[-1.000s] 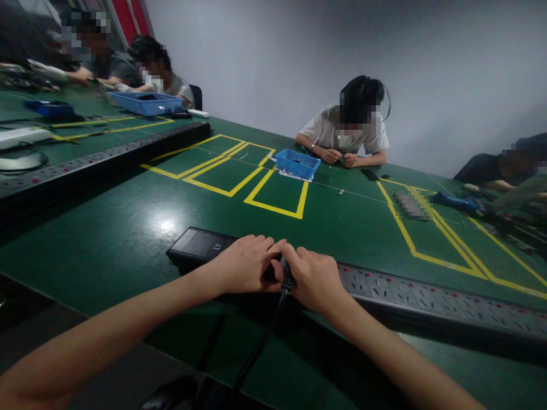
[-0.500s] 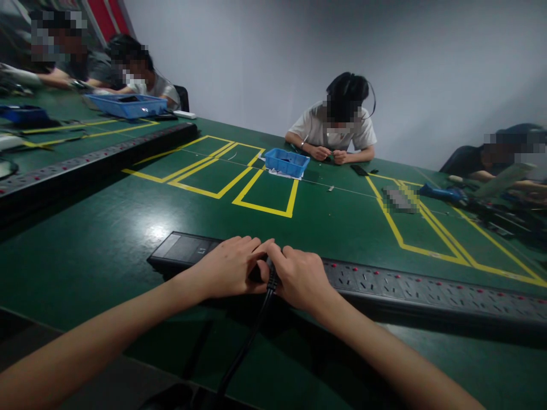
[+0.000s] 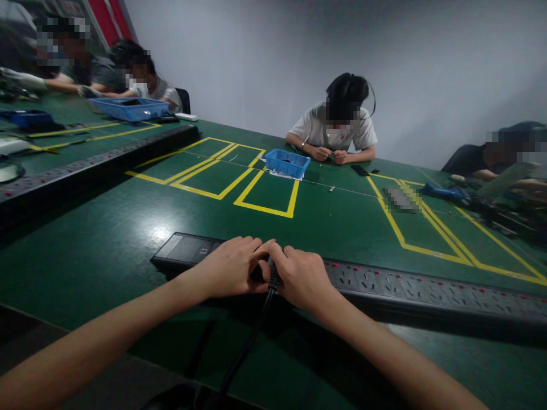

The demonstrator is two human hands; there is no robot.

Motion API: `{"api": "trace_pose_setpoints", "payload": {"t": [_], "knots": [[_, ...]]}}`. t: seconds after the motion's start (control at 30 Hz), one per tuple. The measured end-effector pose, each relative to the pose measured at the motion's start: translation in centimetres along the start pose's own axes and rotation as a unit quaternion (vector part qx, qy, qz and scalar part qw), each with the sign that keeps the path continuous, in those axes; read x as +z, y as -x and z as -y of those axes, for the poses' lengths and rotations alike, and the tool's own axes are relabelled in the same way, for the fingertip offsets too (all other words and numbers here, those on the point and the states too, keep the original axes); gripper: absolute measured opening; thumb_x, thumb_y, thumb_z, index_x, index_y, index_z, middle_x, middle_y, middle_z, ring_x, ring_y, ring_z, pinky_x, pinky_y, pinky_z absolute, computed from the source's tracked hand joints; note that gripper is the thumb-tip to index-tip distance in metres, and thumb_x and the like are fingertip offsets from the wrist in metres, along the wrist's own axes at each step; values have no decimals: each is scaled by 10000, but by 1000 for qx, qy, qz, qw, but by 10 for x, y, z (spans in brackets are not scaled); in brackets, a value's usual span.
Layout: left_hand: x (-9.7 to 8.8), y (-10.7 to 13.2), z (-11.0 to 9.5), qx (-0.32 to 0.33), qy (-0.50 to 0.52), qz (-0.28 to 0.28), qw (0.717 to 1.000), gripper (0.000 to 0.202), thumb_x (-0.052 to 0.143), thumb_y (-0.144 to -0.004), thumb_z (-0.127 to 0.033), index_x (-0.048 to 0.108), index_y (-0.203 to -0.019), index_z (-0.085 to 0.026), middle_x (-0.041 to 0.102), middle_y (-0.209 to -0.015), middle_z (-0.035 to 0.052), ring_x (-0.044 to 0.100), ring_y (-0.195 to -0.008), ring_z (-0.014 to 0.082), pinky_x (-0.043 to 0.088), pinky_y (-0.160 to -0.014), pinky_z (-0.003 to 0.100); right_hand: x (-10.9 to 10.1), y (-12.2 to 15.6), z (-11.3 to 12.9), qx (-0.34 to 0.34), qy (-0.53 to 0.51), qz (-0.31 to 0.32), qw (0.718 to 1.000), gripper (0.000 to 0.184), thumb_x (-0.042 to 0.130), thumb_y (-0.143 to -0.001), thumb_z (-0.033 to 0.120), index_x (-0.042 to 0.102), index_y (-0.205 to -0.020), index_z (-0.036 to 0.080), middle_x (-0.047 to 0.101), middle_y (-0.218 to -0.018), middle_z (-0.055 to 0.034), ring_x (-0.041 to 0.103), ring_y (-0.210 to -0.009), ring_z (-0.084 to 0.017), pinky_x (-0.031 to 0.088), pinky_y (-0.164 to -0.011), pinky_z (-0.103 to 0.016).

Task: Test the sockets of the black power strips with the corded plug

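Observation:
A long black power strip (image 3: 397, 285) with rows of sockets and small red lights lies across the near side of the green table. My left hand (image 3: 235, 265) is closed over the strip near its left end, thumb curled toward the plug. Against it, my right hand (image 3: 301, 273) is closed around a black plug (image 3: 272, 273). The plug's black cord (image 3: 245, 347) runs down toward the table's near edge. My fingers hide the front of the plug, so whether it sits in a socket cannot be seen.
Yellow tape outlines (image 3: 265, 212) mark the table (image 3: 342, 228). A blue bin (image 3: 287, 165) stands beyond my hands, before a seated person (image 3: 333, 125). Another power strip (image 3: 106, 156) and a blue tray (image 3: 132, 109) are at left. Black gear (image 3: 508, 213) lies at right.
The view has shifted very slightly. Both hands keep the same hold on the strip and the plug.

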State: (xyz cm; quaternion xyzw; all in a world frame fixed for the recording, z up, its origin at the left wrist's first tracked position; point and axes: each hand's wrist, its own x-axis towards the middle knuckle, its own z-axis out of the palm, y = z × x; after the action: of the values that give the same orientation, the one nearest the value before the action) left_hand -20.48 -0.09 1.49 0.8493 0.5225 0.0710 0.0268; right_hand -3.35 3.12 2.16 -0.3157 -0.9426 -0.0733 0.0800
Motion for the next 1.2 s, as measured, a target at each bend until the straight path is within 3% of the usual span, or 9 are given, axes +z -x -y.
{"api": "trace_pose_setpoints", "payload": {"t": [0.2,0.73,1.2], "knots": [[0,0,0,-4,-3,6,1000,375,532,-729,-489,499,-932,-175,558,-945,65,511,-894,225,403,-792,357,-2,0,1,5,-3,5,1000,358,361,-843,399,412,-1124,183,606,-829,-62,551,-659,-167,239,-482,-252],[-1,0,0,3,-11,9,1000,448,496,-747,-513,481,-1040,-174,549,-896,65,509,-832,230,411,-743,366,-4,0,1,6,2,17,1000,377,382,-835,384,401,-1129,149,610,-844,-90,560,-666,-177,300,-502,-248],[0,0,0,0,-7,6,1000,384,516,-737,-480,498,-965,-172,544,-892,65,505,-845,224,407,-754,354,-4,0,1,6,-3,14,1000,385,351,-851,393,394,-1140,141,612,-837,-91,551,-646,-165,295,-500,-244]]}}
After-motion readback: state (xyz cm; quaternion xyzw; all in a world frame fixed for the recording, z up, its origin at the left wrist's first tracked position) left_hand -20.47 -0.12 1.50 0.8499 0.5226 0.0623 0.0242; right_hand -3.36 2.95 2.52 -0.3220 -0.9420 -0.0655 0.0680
